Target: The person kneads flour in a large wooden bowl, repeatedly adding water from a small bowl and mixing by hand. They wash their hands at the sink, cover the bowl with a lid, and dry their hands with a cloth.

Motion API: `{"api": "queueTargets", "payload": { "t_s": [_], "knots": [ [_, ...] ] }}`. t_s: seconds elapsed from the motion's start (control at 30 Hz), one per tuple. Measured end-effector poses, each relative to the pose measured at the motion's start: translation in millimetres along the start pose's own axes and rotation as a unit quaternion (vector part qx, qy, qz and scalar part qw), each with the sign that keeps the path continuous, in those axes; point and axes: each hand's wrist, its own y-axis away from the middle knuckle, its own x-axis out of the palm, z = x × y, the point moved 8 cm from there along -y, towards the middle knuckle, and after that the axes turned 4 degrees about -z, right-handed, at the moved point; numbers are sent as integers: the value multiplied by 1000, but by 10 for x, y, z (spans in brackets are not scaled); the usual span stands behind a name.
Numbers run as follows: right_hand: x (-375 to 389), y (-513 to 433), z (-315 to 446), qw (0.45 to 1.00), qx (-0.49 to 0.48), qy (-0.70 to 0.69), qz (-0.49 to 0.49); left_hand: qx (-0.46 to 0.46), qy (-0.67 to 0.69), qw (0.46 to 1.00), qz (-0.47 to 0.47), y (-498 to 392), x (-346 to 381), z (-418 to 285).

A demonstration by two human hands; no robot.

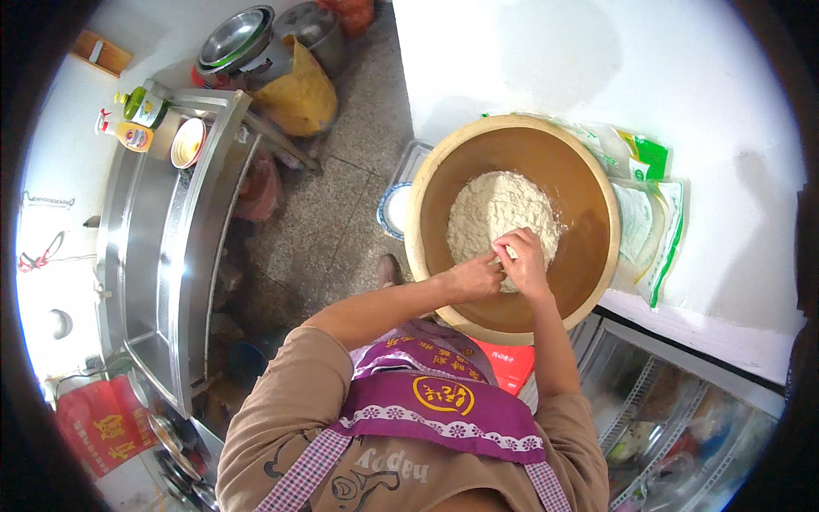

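A large round brown basin [441, 160] with a pale thick rim stands before me. Inside it lies a heap of white flour [480, 211], crumbly and lumpy on its right side. Over the near part of the flour, my left hand [477, 278] reaches in with curled fingers. My right hand [523, 256] meets it there, thumb and fingertips pinched together close to the left fingertips. Whether something small is between the fingers is too fine to make out.
A blue-rimmed bowl [395, 210] of white content and a metal tray [413, 163] sit left of the basin. Plastic bags [646, 217] lie to its right. A glass-fronted cabinet [678, 409] is at lower right. Across the floor [320, 211] stands a stainless-steel sink unit [160, 256].
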Motion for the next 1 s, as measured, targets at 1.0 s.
{"api": "queueTargets", "payload": {
  "t_s": [1.0],
  "knots": [
    [497,1071,-2216,880,466,-9,91,-198,-33,980,17,-174,581,326]
  ]
}}
